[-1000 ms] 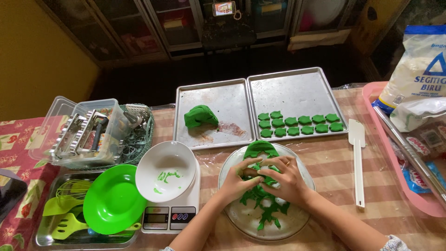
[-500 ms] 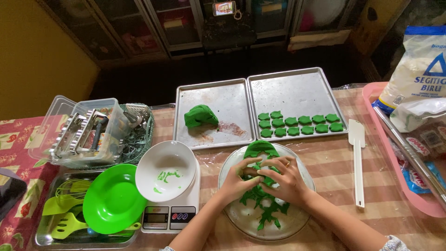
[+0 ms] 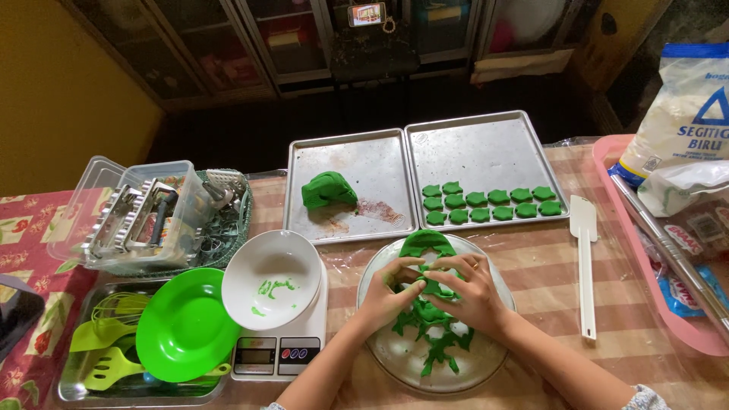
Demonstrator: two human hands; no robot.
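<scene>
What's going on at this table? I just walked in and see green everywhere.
A person's left hand and right hand work together on rolled green dough with cut-out holes lying on a round glass plate. Small green cut shapes sit in two rows on the right metal baking tray; a green dough lump rests on the left metal tray.

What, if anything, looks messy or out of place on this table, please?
Nothing serious: green smears mark the white bowl on the scale, and a reddish-brown stain sits on the left tray beside the dough lump.
</scene>
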